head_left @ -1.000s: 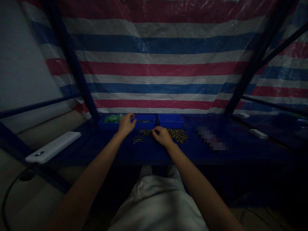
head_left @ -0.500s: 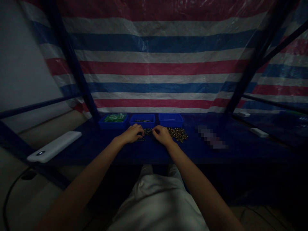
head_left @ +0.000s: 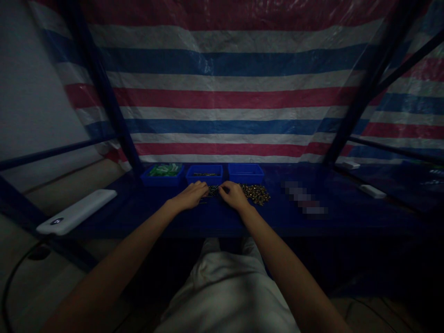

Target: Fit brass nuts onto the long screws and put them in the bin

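L hand (head_left: 191, 195) and R hand (head_left: 233, 193) sit low over the bench (head_left: 277, 222), apart but close, w/ the fingers of both curled inward and facing each other. Can't tell if either is gripping a pc; fingertips too dark/small.

Betw. them: pile of thin metal pcs (head_left: 213, 190), screw- or pin-like, partly hidden by fingers of both. Another thin pc or two lie loose just below L fingertips. Just right of R hand: pile of small brass-coloured pcs (head_left: 255, 194), its near edge partly behind that hand.

Handling, my judgement: pinch thin pcs singly, thumb + index about mid-length, so neighbours don't drag along. L fingers low, R hand steadying its side of the pile; R knuckles off the brass pcs so the two piles don't mix. Light's poor, so go by feel too.

Beyond L hand, slightly left: blue bin (head_left: 161, 181) w/ green packets (head_left: 165, 169). Beyond the gap betw. hands, a bit left: 2nd blue bin (head_left: 204, 180), thin metal pcs (head_left: 206, 174) inside. Beyond R hand: 3rd blue bin (head_left: 245, 178).

Farther out: long white case (head_left: 78, 212) well left of L hand; small white block (head_left: 373, 191) well right of R. Striped sheet (head_left: 215, 98) behind all.
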`<state>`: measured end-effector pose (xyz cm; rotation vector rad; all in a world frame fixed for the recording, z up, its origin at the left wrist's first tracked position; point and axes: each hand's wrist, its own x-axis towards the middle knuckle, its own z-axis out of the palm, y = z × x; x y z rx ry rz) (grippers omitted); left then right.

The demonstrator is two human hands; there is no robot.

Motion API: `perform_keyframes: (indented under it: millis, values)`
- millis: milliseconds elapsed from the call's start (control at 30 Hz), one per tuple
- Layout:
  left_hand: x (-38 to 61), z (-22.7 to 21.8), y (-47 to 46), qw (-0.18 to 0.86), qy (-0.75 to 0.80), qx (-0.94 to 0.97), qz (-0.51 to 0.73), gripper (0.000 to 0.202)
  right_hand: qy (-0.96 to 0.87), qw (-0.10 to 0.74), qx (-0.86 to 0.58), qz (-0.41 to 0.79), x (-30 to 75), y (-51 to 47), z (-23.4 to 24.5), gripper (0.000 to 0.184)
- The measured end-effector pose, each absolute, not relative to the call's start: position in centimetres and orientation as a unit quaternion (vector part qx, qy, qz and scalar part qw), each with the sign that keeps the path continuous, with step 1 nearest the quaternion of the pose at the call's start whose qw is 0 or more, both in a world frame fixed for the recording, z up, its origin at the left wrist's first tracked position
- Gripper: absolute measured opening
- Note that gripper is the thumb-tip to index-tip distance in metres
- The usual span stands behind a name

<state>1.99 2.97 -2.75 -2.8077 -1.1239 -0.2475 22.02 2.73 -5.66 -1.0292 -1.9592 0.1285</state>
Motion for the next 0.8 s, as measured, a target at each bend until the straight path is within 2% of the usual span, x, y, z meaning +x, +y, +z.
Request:
perform_keyframes:
  millis: [200, 533, 667, 800]
  values:
    - [1.9, -3.5, 2.9, 0.028, -0.376, -0.912, -0.163, 0.015, -0.792, 0.44, -0.421, 0.048, 22.0, 2.8, -5.7, 0.014]
    - [2.1, -1.9, 3.0, -0.177, -0.428, -0.728, -0.506, 0.004, -0.792, 0.437, -0.423, 0.056, 22.1, 2.6, -5.5, 0.015]
    - [1.9, -1.4, 3.2, -0.313, -0.473, -0.553, -0.611, 0.017, -0.793, 0.434, -0.424, 0.058, 22.1, 2.6, -5.4, 0.015]
    - [1.5, -1.3, 3.2, -0.478, -0.509, -0.421, -0.579, 0.018, -0.793, 0.436, -0.422, 0.058, 22.1, 2.6, -5.5, 0.014]
